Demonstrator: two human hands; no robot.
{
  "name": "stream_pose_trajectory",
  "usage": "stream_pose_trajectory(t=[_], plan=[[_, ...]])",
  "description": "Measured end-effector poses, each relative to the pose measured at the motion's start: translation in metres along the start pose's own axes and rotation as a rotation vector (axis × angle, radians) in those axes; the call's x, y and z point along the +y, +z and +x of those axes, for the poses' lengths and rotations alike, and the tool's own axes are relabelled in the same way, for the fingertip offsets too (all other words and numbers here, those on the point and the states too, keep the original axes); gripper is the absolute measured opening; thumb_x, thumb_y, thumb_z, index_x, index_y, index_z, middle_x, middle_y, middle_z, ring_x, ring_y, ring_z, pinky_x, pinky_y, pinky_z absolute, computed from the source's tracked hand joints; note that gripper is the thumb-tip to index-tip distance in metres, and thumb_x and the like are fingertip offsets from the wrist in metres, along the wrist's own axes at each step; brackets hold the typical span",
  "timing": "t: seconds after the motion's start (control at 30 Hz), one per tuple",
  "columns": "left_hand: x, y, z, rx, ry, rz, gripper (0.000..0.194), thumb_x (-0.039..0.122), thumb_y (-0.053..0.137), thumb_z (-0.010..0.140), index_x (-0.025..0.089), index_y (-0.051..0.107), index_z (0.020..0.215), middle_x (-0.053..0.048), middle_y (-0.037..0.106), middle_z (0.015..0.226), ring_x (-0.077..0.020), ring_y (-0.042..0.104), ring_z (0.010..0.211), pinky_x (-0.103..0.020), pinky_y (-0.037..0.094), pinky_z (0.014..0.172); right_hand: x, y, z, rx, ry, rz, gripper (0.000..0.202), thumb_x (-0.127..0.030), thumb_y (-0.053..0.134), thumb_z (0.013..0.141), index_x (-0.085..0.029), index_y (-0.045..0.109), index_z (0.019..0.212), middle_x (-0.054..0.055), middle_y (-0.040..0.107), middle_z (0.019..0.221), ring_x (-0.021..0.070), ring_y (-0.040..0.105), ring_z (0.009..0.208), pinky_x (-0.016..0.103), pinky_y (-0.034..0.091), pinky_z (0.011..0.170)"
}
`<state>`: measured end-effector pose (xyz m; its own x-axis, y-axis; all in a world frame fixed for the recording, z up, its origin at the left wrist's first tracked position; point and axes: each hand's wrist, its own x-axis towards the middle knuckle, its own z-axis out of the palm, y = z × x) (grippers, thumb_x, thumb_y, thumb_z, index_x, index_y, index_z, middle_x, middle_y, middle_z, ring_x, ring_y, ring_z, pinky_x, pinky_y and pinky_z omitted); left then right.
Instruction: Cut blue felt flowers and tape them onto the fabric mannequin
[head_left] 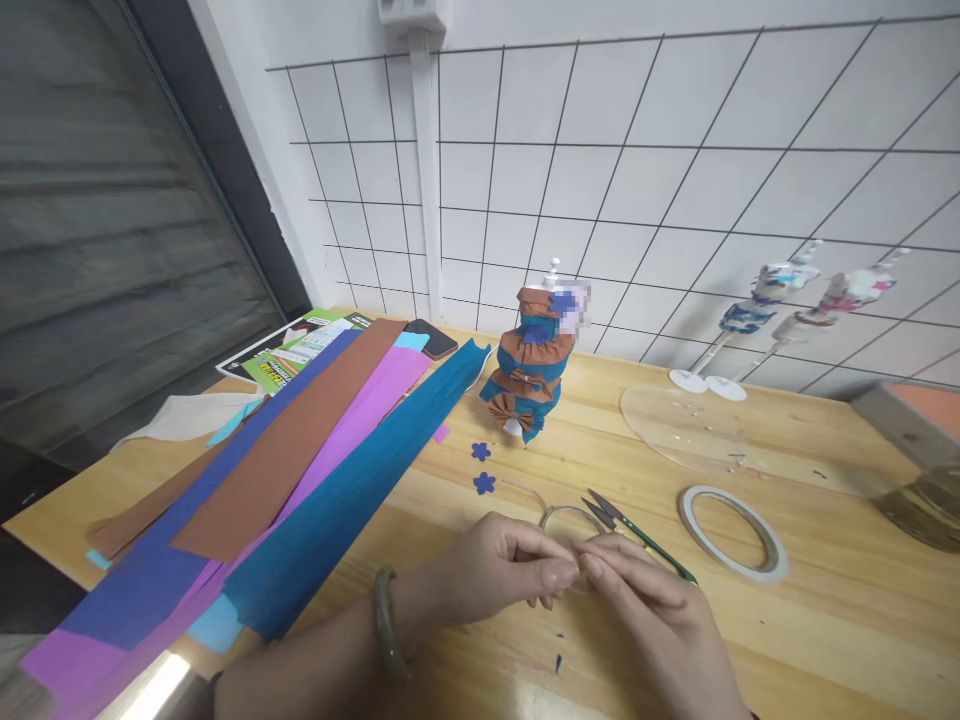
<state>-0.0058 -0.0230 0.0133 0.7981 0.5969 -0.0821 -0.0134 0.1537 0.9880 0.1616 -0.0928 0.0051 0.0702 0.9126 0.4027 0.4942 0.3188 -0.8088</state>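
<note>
My left hand point(510, 568), with a green bangle point(390, 622) on its wrist, is pinched closed at the lower centre. Its fingertips meet those of my right hand point(649, 600), also pinched; whatever is between them is too small to make out. Just beyond the hands lie a roll of thin tape point(570, 513), partly covered, and green-handled scissors point(645, 540) with parted blades. Two blue paper flowers point(481, 452) point(484, 484) rest on the wooden table. Behind them stands a small dress form point(534, 360) in brown and teal crepe paper with bows.
Strips of teal point(360, 485), brown point(300, 440), purple and blue paper cover the left side. A white tape ring point(735, 533) and a clear disc point(667, 425) lie right. Two small stands point(750, 318) point(832, 310) are at the grid wall. A phone point(431, 340) lies behind.
</note>
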Motion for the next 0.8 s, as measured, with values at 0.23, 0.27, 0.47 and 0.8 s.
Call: stream_pose_trajectory(t=[0.23,0.27,0.47,0.8], plan=[[0.008,0.005,-0.001,-0.014,0.044,-0.008,0.030,0.033,0.055,0.079,0.014,0.066,0.099,-0.002,0.056,0.072,-0.0094,0.049,0.068,-0.021,0.040,0.065,0.003,0.002,-0.003,-0.036,-0.047,-0.155,0.016,-0.023,0.047,0.087,-0.020,0.063,0.089,0.006,0.064,0.084,0.0177,0.062,0.079,0.026,0.050,0.070],[0.006,0.006,-0.001,-0.026,0.008,-0.046,0.033,0.034,0.056,0.078,0.015,0.064,0.102,-0.002,0.056,0.071,-0.0094,0.049,0.067,-0.022,0.040,0.065,0.005,0.002,-0.004,-0.016,-0.086,-0.200,0.016,-0.022,0.046,0.087,-0.020,0.061,0.092,0.007,0.064,0.086,0.0178,0.062,0.081,0.026,0.050,0.072],[-0.008,0.010,0.003,0.066,-0.107,-0.091,0.044,0.040,0.060,0.073,0.011,0.061,0.107,-0.004,0.060,0.072,-0.0105,0.052,0.065,-0.027,0.043,0.068,0.011,-0.002,-0.003,0.087,-0.128,-0.300,0.014,-0.020,0.043,0.088,-0.020,0.057,0.085,0.004,0.061,0.077,0.0162,0.060,0.071,0.026,0.047,0.063],[-0.010,0.005,0.007,0.040,-0.056,-0.152,0.045,0.045,0.057,0.075,0.012,0.063,0.105,-0.003,0.057,0.069,-0.0081,0.049,0.060,-0.023,0.041,0.061,-0.006,0.001,0.001,0.014,-0.217,-0.200,0.010,-0.015,0.058,0.079,-0.021,0.057,0.071,-0.001,0.062,0.064,0.0132,0.060,0.060,0.023,0.047,0.056]])
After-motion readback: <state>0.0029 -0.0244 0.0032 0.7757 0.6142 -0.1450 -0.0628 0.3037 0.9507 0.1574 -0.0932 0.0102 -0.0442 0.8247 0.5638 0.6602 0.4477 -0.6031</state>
